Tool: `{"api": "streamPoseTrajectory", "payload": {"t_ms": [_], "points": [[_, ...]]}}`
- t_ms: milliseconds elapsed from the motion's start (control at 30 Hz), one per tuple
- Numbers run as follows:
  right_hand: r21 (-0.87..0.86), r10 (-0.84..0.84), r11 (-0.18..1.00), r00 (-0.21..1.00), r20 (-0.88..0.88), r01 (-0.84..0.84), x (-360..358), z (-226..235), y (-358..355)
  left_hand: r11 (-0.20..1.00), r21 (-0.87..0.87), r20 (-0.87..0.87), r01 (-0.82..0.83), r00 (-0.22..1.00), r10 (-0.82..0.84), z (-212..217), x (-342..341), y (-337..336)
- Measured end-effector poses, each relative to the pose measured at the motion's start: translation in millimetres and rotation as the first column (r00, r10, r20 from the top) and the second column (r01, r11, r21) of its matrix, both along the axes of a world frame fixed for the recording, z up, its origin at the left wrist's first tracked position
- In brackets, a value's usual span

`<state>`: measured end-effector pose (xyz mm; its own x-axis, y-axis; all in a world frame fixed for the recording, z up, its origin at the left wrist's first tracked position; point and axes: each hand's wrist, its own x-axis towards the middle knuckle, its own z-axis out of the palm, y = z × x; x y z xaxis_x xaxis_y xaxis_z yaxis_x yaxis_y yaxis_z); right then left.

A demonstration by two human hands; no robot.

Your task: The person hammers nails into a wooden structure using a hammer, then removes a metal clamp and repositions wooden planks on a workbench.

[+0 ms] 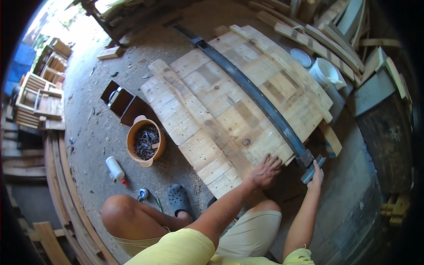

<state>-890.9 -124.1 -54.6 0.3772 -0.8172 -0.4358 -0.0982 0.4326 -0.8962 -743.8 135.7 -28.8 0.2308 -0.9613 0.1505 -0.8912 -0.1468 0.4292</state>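
Note:
A long dark metal bar clamp [247, 84] runs lengthwise over a panel of joined pale boards [185, 121]. Two narrow battens, a left one [194, 106] and a right one [282, 64], lie along the panel's top on either side of the clamp. At the clamp's near end, my right hand [316, 176] is wrapped round a grey metal bar [309, 171] beside the screw head. My left hand [266, 171] rests on the panel's near edge, fingers bent but apart, with nothing seen in it.
Left of the panel are a brown tub [130, 143] of nails, a dark open box [121, 104] and a white bottle [115, 168] with a red tip. A white bucket [324, 73] and stacked timber [309, 42] stand at the right. Wooden slatted furniture [39, 101] sits far left.

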Motion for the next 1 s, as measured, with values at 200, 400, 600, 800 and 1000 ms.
{"api": "streamPoseTrajectory", "payload": {"t_ms": [200,400,600,800,1000], "points": [[0.042,-0.13,0.99,0.989,-0.072,0.133,5,-19,-12,0.998,-0.046,-0.012,-0.036,0.999,0.036,7,4,9],[-0.155,-0.031,0.988,0.996,-0.084,0.018,20,70,-30,0.992,-0.117,0.009,-0.05,0.999,0.052,-5,3,12],[-0.256,0.206,0.944,0.978,-0.041,-0.21,17,187,-20,1.0,-0.021,-0.029,0.01,1.0,-0.011,9,5,6],[-0.355,0.292,0.894,0.957,-0.005,-0.274,22,276,73,0.881,0.018,-0.837,-0.473,0.475,0.273,-10,41,-18],[-0.369,0.339,0.881,0.939,0.06,-0.295,25,299,176,0.593,0.163,-0.875,-0.789,-0.393,-0.283,55,203,-12]]}}
